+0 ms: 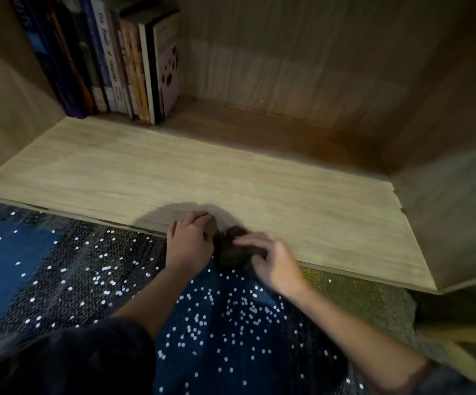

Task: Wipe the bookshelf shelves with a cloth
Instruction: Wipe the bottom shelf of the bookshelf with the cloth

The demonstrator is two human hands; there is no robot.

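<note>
Wooden shelf (231, 172) holds books (122, 61) at back left; left hand (188, 240) and right hand (273, 260) clutch a dark cloth (228, 249).

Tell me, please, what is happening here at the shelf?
A person faces a wooden shelf. The left hand and the right hand both hold a bunched dark cloth at its front edge, perhaps gathering it for wiping. A row of books stands at the back left corner.

Shelf (231, 172) lies open rightward; books (117, 61) block the back-left corner.
</note>
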